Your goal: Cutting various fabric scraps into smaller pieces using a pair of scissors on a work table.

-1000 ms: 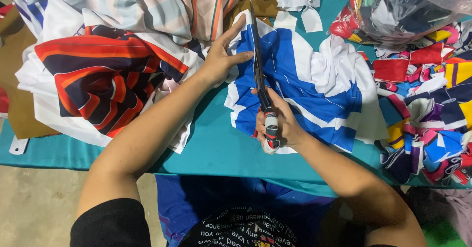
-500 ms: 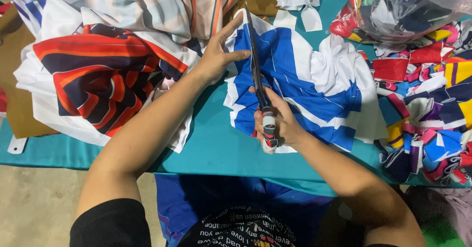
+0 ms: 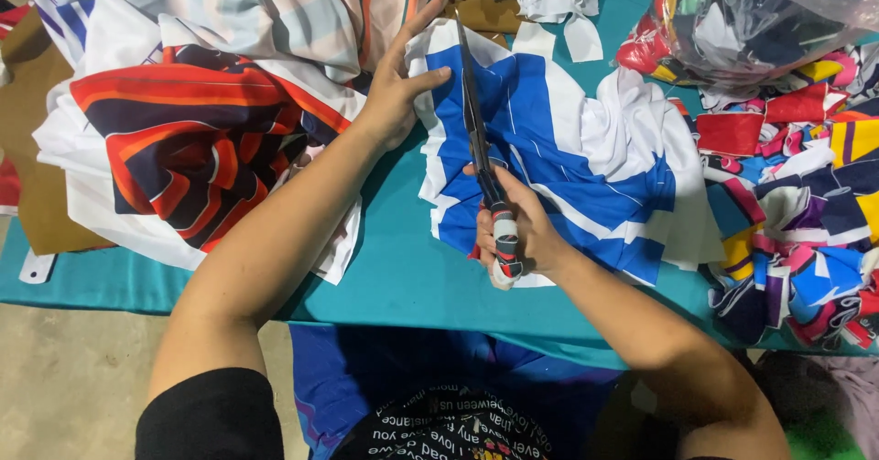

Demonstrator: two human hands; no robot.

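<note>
Blue-white cloth (image 3: 586, 162) under flat left hand (image 3: 398, 94); right hand (image 3: 513, 231) grips half-hidden scissors (image 3: 476, 140).

matt blue-and-white cloth (image 3: 558, 158), dark metal scissors (image 3: 478, 140) with taped handles, glossy clear plastic bag (image 3: 760, 11)

Black short sleeve on the left arm, black shirt printed with white lettering

Blue-and-white striped cloth (image 3: 568, 162) is lying on the teal table (image 3: 403, 277); at left, red, orange and navy banded fabric (image 3: 183, 144) is showing; multicoloured scraps (image 3: 806, 194) are sitting at right.
</note>
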